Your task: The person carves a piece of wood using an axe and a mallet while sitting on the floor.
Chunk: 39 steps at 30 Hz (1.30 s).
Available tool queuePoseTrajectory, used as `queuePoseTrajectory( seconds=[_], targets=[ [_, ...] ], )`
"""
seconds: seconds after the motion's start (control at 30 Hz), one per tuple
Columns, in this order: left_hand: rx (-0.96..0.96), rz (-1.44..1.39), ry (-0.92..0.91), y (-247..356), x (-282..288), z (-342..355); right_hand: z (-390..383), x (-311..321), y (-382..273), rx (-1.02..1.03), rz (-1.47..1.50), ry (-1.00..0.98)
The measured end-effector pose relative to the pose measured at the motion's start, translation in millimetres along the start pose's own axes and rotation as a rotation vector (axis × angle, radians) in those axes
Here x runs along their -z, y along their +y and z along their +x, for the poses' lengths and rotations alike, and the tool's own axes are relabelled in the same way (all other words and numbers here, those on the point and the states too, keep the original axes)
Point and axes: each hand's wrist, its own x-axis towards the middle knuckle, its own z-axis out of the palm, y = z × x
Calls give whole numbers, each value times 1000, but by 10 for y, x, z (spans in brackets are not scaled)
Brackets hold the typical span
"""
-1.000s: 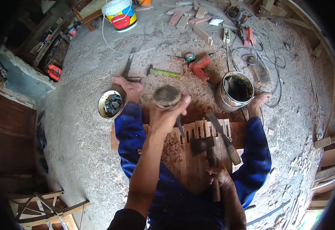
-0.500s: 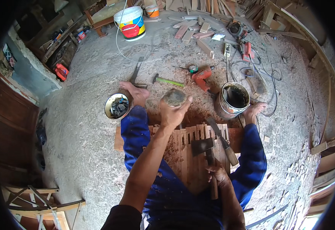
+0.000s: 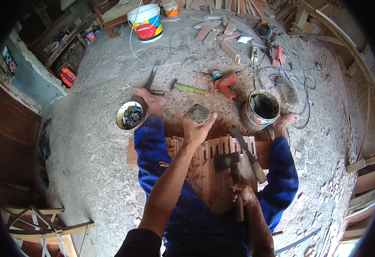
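My left hand (image 3: 196, 130) is wrapped round a tool with a round, worn wooden top (image 3: 199, 113), held upright over slotted wooden boards (image 3: 206, 171) strewn with shavings between my legs; its lower end is hidden by the hand. My right hand (image 3: 245, 195) grips the wooden handle of a hammer-like tool (image 3: 227, 161) with a broad dark metal head, held low over the boards. A wooden-handled chisel (image 3: 256, 167) lies at the right side of the boards, just beyond that head.
A bowl of small dark metal pieces (image 3: 131, 118) stands by my left foot, a pail (image 3: 262, 109) by my right. Ahead lie a green-handled hammer (image 3: 189, 88), orange drill (image 3: 226, 85), cables and wood offcuts (image 3: 230, 53). A bucket (image 3: 146, 30) stands farther back.
The view has shifted a little, so the surroundings appear moved rightward since a second ago. My left hand's tool top sits slightly lower in the picture; both hands keep their grips.
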Motion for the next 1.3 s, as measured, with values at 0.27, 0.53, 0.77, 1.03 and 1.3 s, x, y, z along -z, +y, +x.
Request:
queuePoseTrajectory(
  seconds=[0.27, 0.53, 0.77, 1.03, 1.3],
  targets=[
    [35, -122, -9, 110, 52, 20, 8, 23, 15, 7, -11, 9],
    [-248, 92, -41, 74, -259, -3, -12, -14, -3, 33, -20, -1],
    [-252, 67, -6, 13, -161, -58, -58, -318, -73, 125, -64, -15],
    [-80, -2, 90, -29, -15, -66, -136, -349, -57, 162, -52, 22],
    [-210, 65, 3, 62, -219, -107, -372, -343, -237, 398, -106, 71]
  ],
)
